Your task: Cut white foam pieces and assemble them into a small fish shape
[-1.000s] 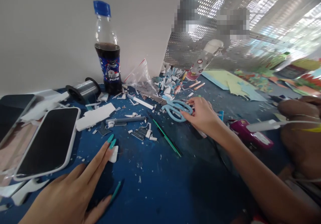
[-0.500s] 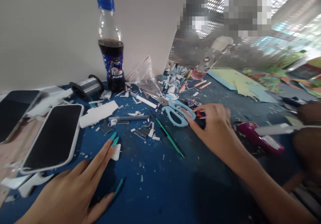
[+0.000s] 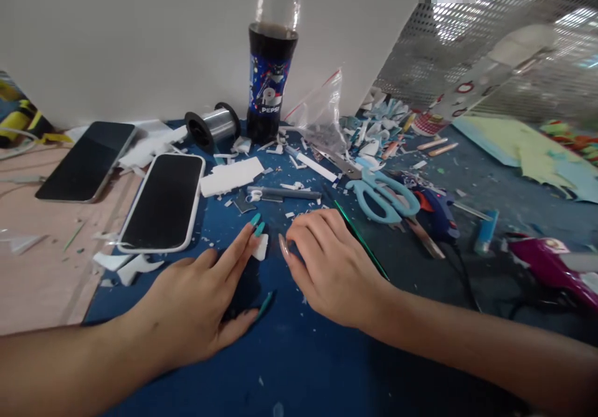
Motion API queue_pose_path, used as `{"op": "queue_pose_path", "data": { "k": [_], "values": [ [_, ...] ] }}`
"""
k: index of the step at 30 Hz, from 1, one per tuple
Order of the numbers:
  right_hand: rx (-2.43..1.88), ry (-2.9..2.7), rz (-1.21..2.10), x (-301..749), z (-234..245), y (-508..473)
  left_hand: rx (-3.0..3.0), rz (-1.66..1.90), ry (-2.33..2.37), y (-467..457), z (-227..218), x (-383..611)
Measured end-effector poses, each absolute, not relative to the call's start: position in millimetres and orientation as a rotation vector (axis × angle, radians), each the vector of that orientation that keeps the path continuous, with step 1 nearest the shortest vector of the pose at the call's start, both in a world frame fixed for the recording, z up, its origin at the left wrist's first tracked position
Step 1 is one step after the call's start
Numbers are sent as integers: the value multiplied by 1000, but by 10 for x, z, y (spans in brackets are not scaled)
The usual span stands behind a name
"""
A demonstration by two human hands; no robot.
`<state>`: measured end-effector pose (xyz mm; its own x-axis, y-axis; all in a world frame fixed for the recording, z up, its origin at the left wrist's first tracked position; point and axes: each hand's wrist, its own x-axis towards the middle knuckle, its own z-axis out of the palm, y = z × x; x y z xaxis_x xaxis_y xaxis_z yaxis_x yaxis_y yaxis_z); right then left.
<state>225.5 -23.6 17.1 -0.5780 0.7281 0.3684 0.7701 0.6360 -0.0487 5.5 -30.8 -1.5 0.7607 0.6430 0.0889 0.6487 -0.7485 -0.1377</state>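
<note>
My left hand lies low over the blue tabletop, with two long turquoise-nailed fingers stretched out onto a small white piece. Its thumb stands apart from the fingers. To the right, my right hand has its fingers curled down, thumb tip close to the index finger. Whatever is between those fingertips is hidden. A green pen-like stick runs partly behind the right hand. Beyond it lie light-blue-handled scissors, apart from the hand. A dark grey rod and a white slab are farther back.
Left are a white-edged phone and a dark phone. A wire spool, Pepsi bottle and plastic bag stand behind. A blue glue gun and magenta tool lie right. Scraps are scattered about.
My right hand has left the scissors' handles and come left, close to the left hand. The scissors stay on the table. The view has shifted left; my left fingers remain on the white piece.
</note>
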Motion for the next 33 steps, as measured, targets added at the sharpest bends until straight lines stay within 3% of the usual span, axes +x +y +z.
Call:
{"op": "queue_pose_path", "data": {
  "k": [10,25,33],
  "values": [
    [-1151,-2317,-581,2218,-9,-98,-2788,-50,-1042,-320,-3,56],
    [-1163,-2572,-70,2239,-85,-49,-2779,-124,-1068,-336,-15,48],
    [-1205,-2614,-12,2244,-86,-39,-2796,-129,-996,-281,58,80]
  ]
}}
